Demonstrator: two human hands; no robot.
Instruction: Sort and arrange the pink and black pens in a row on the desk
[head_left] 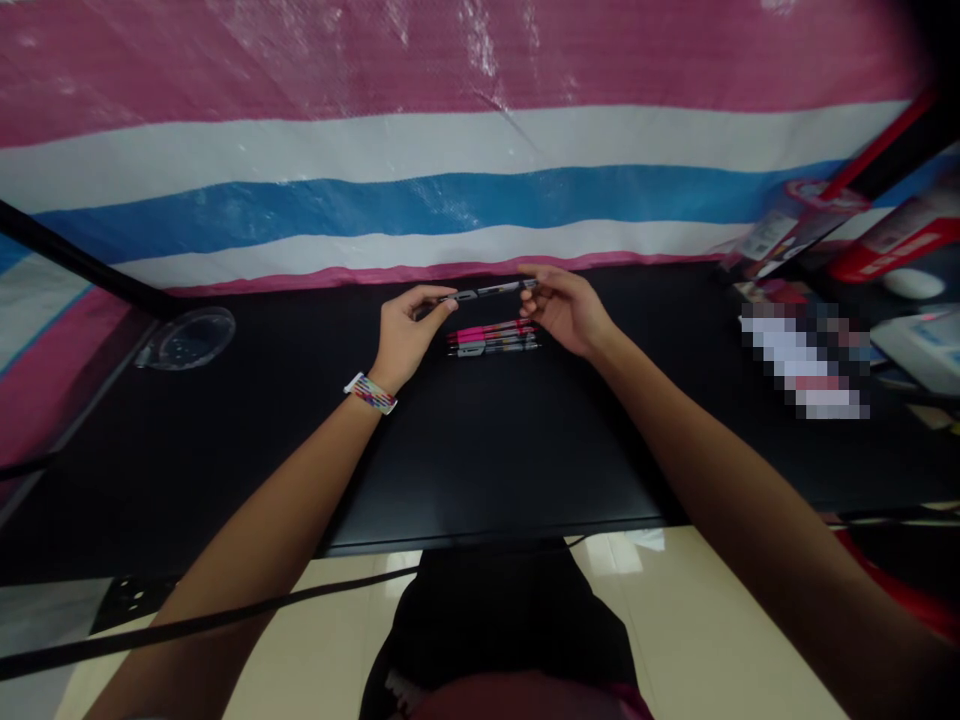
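Note:
A dark pen (491, 291) with a grey clip lies level between my two hands, just above the black table. My left hand (409, 325) pinches its left end between thumb and fingers, and a multicoloured woven band circles that wrist. At the pen's right end, the fingers of my right hand (566, 308) close round the tip, with the index finger stretched out above it. Just below, several pens lie side by side on the table: pink pens (487, 331) at the back and grey-black pens (495, 348) nearer me.
A round clear plastic lid or dish (196, 338) sits at the table's left. To the right stand a clear tub with a pink rim (802, 220), a red-and-white container (892, 240) and a white rounded object (913, 284). A striped plastic sheet (450, 215) hangs behind the black table (495, 460).

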